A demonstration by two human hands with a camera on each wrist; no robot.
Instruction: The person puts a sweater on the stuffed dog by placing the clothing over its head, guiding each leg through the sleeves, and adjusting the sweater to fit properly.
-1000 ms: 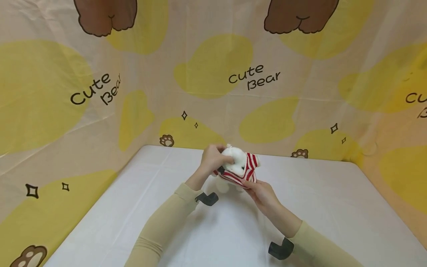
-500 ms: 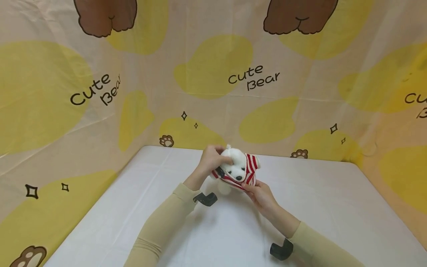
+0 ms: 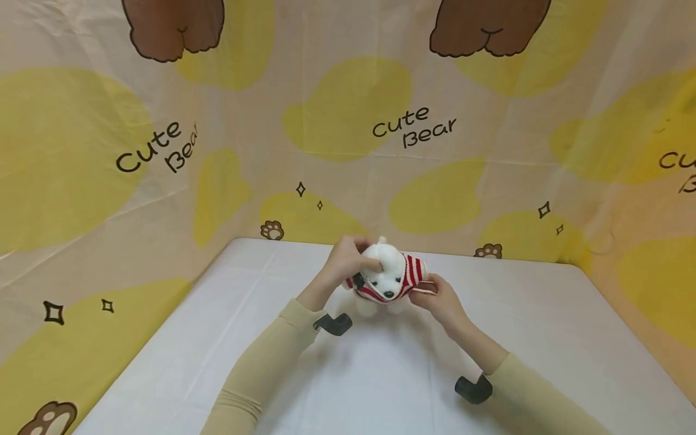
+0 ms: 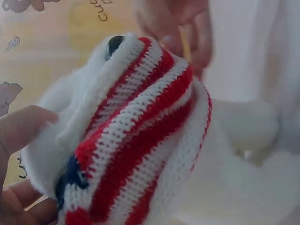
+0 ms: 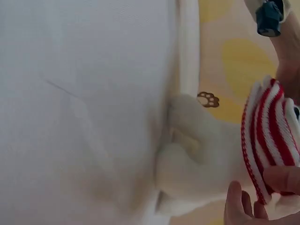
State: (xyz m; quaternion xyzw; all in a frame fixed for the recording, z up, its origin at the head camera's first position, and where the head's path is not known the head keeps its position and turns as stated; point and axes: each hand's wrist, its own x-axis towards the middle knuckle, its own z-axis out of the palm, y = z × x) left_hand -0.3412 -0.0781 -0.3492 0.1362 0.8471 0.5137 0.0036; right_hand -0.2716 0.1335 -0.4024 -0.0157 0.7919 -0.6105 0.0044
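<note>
A white stuffed animal (image 3: 387, 275) with dark eyes and a black nose stands near the back of the table, its face toward me. A red-and-white striped knitted garment (image 4: 136, 126) wraps around its head and upper body. My left hand (image 3: 348, 263) grips the toy's head from the left, thumb pressed into the white fur. At the toy's right side, my right hand (image 3: 443, 305) pinches the garment's edge, with the thumb (image 5: 283, 179) on the stripes. In the right wrist view, the toy's pale lower body (image 5: 206, 159) shows below the hem.
The white-covered table (image 3: 304, 386) stretches around the toy on all sides. Behind it rises a yellow-patterned cloth backdrop (image 3: 337, 109) with printed bears and lettering, which also hangs at both sides. A dark wrist camera (image 3: 334, 324) sits at the left cuff.
My right hand has shifted from the garment's lower front to its right side. The toy's face has come up into clearer view. My left hand has kept its hold on the head.
</note>
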